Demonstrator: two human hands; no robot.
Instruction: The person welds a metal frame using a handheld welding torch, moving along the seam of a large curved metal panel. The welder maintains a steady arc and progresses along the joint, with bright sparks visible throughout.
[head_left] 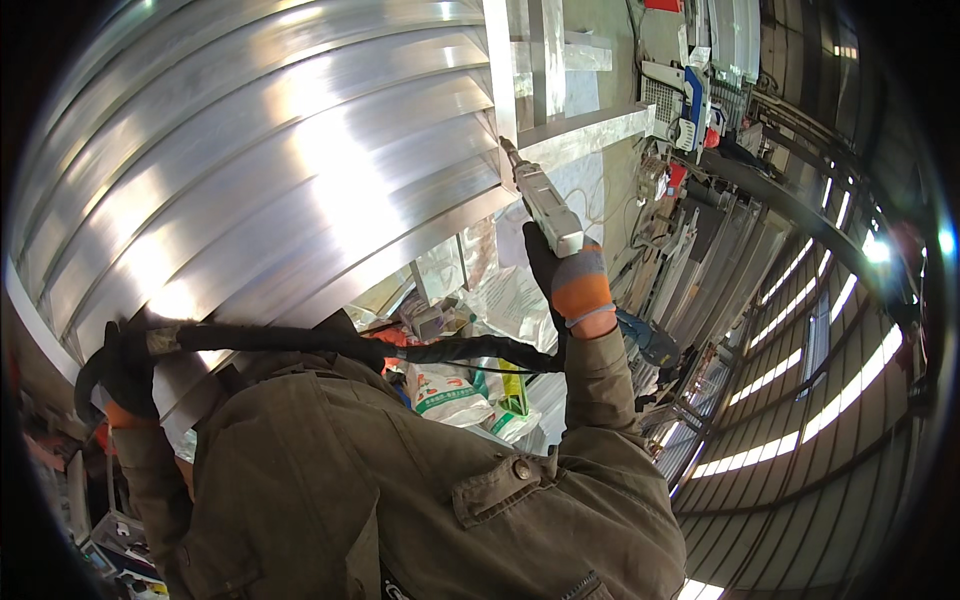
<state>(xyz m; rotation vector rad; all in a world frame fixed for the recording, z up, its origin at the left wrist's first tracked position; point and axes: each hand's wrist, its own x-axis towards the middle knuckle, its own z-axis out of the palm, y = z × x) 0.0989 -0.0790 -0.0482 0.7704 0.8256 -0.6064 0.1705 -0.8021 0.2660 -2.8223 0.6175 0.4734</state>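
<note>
My right hand [566, 277], in a black and orange glove, grips a silver hand-held welding gun [541, 198]. Its nozzle tip touches the right edge of a large aluminium louvre panel [280, 150], where the slats meet an upright metal frame bar [500, 70]. A thick black hose [350, 345] runs from the gun leftward across my olive jacket. My left hand [125, 368], also gloved, is closed around that hose near the panel's lower left edge.
White printed bags [450, 392] and clutter lie behind my chest. A blue power tool [652, 342] sits by my right forearm. Racks of metal profiles [700, 235] and machines stand at right. Roof skylights [800, 400] fill the lower right.
</note>
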